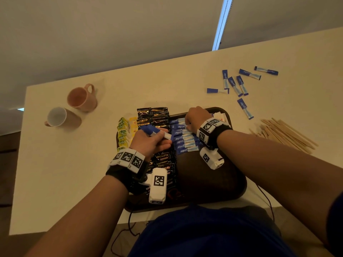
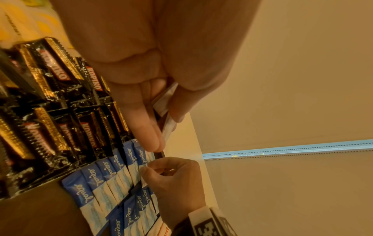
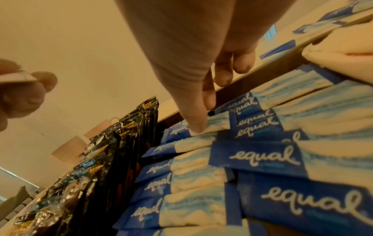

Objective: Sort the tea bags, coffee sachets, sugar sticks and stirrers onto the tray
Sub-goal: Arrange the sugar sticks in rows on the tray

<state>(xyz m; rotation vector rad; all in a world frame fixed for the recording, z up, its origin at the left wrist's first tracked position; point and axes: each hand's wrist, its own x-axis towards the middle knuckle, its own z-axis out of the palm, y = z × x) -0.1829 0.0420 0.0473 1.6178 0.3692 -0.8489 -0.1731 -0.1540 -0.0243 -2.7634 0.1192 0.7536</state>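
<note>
On the dark brown tray (image 1: 204,179) lie yellow and green tea bags (image 1: 124,135), black coffee sachets (image 1: 153,115) and rows of blue sugar sticks (image 1: 182,140). My left hand (image 1: 161,140) hovers over the sachets and grips a small bundle of sugar sticks (image 1: 154,132), their white ends showing between thumb and fingers (image 2: 165,102). My right hand (image 1: 187,127) is at the far end of the sugar rows, its thumb (image 3: 196,127) down on the white half of one sugar stick (image 3: 217,123), pinched against the index finger.
Several loose sugar sticks (image 1: 235,84) lie scattered on the table at the far right. A pile of wooden stirrers (image 1: 284,134) sits right of the tray. Two mugs (image 1: 81,98) (image 1: 59,117) stand at the far left. White packets (image 1: 220,115) occupy the tray's far right corner.
</note>
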